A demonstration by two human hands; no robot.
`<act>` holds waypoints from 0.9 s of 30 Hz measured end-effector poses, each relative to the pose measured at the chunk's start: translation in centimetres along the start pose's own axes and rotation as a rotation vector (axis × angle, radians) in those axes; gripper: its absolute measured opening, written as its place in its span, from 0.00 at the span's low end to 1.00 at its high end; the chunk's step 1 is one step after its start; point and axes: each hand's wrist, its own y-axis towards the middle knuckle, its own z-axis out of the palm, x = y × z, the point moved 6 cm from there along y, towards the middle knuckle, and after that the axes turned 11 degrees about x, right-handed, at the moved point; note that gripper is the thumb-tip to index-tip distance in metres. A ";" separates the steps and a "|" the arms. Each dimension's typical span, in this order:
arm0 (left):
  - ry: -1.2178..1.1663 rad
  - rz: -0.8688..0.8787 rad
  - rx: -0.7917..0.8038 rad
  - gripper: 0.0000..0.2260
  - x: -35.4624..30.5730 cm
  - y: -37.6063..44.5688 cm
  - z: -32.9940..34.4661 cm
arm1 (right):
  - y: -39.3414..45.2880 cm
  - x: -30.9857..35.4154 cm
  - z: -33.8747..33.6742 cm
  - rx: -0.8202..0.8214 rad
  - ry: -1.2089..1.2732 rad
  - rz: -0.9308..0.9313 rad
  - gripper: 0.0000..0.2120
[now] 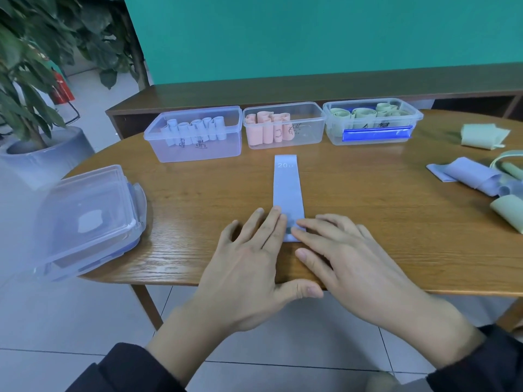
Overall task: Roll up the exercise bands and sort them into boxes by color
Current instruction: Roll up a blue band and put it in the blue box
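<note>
A: Why does the blue band (287,190) lie flat and straight, running away from the person?

B: Likely so it rolls evenly. Its near end sits by the table (396,227) edge, its far end, marked "20", points at the pink box (284,125).

A: And the hands?

B: The left hand (249,258) lies with straight fingers, tips on the band's near left corner. The right hand (339,250) also lies flat, fingertips on the near end. Neither grips; they seem to be pinning the end to start the first turn.

A: Where would the roll go?

B: By colour, the blue box (195,134), left of the pink box, already holding pale blue rolls. The green box (373,120) stands right of the pink box.

A: Anything else?

B: Loose bands (475,176) wait far right of the pink box; stacked lids (87,219) lie far left.
</note>
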 end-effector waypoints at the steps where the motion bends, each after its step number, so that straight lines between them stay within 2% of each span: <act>1: -0.024 0.000 0.000 0.56 0.1 0.1 -0.1 | 0.1 0.0 0.1 0.031 -0.007 0.011 0.24; 8: -0.116 -0.020 -0.013 0.54 0.6 1.2 -0.1 | 1.0 -0.4 0.2 0.205 0.042 0.044 0.36; 12: -0.139 -0.026 -0.038 0.54 0.5 1.1 -0.4 | 1.3 -0.2 0.0 0.275 0.056 0.073 0.32; 15: -0.093 0.071 -0.207 0.46 0.1 0.7 -1.0 | 1.3 -0.1 0.0 0.284 0.034 0.072 0.33; 19: 0.021 0.199 -0.467 0.33 -0.6 -0.3 -0.5 | 1.3 -0.1 0.1 0.265 0.047 0.077 0.38; 21: -0.003 0.193 -0.521 0.30 -0.5 -0.5 -0.6 | 1.4 -0.2 0.0 0.268 0.056 0.083 0.33; 23: -0.009 0.177 -0.512 0.30 -0.5 -0.5 -0.8 | 1.5 -0.3 -0.1 0.282 0.059 0.091 0.28; 27: -0.054 0.112 -0.432 0.31 0.0 -0.2 -1.0 | 1.9 -0.3 0.0 0.289 0.023 0.107 0.27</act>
